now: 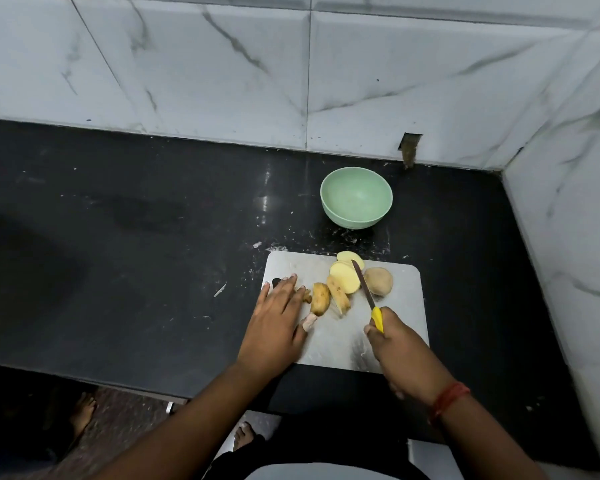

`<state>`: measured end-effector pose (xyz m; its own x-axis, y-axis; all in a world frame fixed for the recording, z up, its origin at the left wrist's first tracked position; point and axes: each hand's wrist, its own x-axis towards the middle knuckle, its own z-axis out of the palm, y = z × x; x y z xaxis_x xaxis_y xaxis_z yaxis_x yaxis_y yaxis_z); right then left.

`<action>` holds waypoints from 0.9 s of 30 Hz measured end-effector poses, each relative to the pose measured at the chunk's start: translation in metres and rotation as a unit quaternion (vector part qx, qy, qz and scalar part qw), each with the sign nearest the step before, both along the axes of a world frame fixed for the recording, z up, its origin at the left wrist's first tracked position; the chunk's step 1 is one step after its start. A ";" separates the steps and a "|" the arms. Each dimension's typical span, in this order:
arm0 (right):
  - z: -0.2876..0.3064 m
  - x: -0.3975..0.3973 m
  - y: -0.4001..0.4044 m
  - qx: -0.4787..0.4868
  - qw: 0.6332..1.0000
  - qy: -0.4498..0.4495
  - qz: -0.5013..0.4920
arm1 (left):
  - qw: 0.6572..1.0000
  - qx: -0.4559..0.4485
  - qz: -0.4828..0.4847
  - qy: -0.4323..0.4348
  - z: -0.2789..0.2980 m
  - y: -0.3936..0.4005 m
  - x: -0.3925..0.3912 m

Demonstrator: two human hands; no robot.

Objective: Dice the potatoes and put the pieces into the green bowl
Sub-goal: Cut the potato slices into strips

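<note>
**Potato half-cut on the board, bowl not yet filled**

A black countertop (136, 237) is backed by white marbled wall tiles (222, 64), and the work is confined to its right-hand corner. A pale cutting board (395, 327) is laid near the front edge, presumably so that both arms can reach it comfortably. The green bowl (356, 197) is set just beyond the board's far edge, apart from it and seemingly empty, close enough for pieces to be carried over.

The left hand (278, 317) is spread flat on the board's left part, fingers straight and nothing grasped; it appears to be steadying the board or reaching toward the pieces. The right hand (392, 337) is clenched around the yellow handle of a knife (364, 284), whose blade is angled away over the board between the cut potato slices (340, 284) and a whole potato (378, 281).

The slices lie in a loose cluster at the board's middle, skin showing on some. Dicing is judged to be at an early stage, since only large slices are seen.
</note>
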<state>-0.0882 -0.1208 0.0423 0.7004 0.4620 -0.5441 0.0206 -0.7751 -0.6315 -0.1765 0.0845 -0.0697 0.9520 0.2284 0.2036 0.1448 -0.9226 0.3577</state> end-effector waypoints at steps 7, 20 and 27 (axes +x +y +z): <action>-0.009 0.009 -0.003 0.018 0.999 -0.017 -0.033 | 0.998 -0.028 -0.057 -0.015 0.019 -0.013 0.040; -0.010 0.012 -0.015 0.014 0.999 -0.006 -0.038 | 0.979 0.077 -0.168 -0.085 0.011 -0.008 0.050; -0.010 0.041 -0.007 0.007 0.997 -0.057 -0.048 | 0.982 0.122 -0.146 0.006 0.017 -0.026 0.058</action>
